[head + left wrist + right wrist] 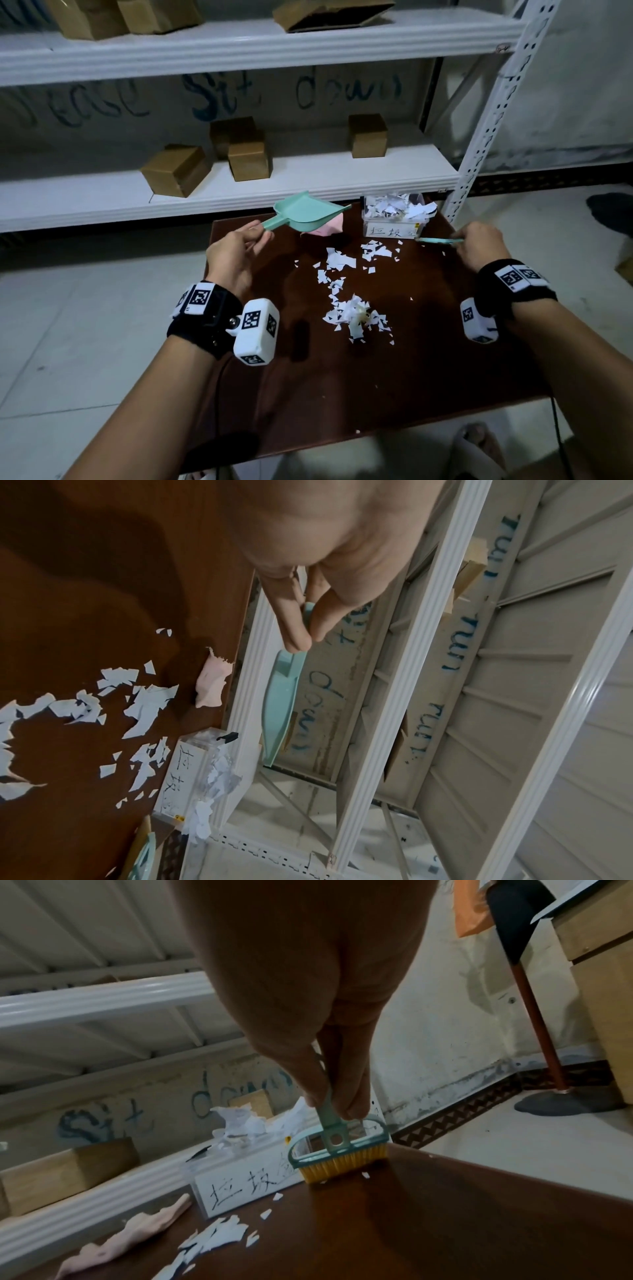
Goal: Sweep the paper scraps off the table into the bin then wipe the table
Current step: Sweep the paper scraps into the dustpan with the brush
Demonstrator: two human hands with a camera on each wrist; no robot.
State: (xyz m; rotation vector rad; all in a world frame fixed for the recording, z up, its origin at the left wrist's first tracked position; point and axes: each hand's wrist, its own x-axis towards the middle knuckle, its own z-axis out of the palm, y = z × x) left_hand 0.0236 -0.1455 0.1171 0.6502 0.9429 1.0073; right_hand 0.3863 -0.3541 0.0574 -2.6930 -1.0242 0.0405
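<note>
White paper scraps [346, 291] lie scattered over the middle of the dark brown table [428, 370]. My left hand [236, 250] pinches the handle of a mint-green dustpan [308, 214] and holds it raised over the table's far left. In the left wrist view the dustpan [281, 707] is seen edge-on. My right hand [479, 245] grips a small green brush [440, 240]; its yellow bristles [342, 1165] rest on the table beside the clear bin [394, 219], which is full of scraps. A pink cloth [325, 228] lies crumpled behind the dustpan.
A white metal shelf [239, 192] with several cardboard boxes [174, 174] stands right behind the table. Its perforated upright [479, 137] rises at the table's far right corner. Pale tiled floor [85, 325] surrounds the table. A foot in a slipper [476, 442] shows below the near edge.
</note>
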